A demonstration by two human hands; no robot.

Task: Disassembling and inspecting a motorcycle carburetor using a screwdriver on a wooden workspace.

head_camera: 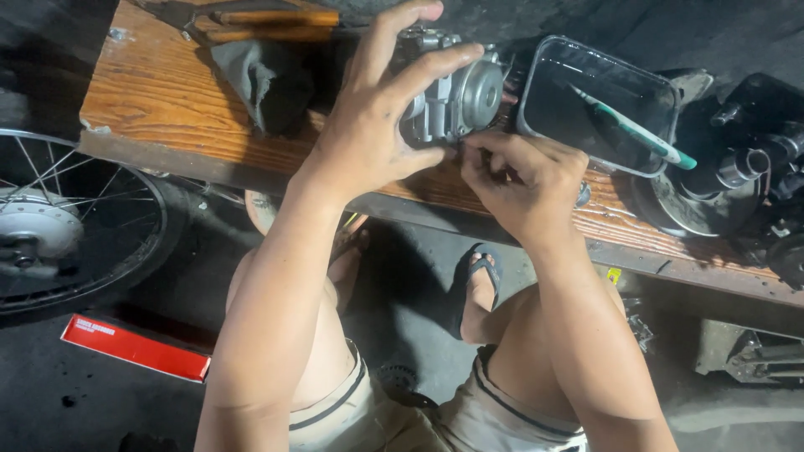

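1. Your left hand (pixel 377 125) lies spread over the grey metal engine part (pixel 452 92), fingers open and draped across its top and front, steadying it on the wooden counter (pixel 159 92).
2. Your right hand (pixel 523 184) is curled into a loose fist just below and to the right of the part, fingertips pinched together at its lower edge; you cannot tell what, if anything, they grip.
3. The part sits near the middle of the counter, between a dark rag (pixel 268 79) on its left and a clear rectangular tray (pixel 548 63) of dark liquid on its right.
4. A toothbrush (pixel 632 125) with a green handle rests across that tray.
5. Wooden-handled tools (pixel 268 21) lie at the far edge, behind the rag.
6. A spoked wheel (pixel 59 226) stands on the floor to your left, with a red box (pixel 134 347) below it.
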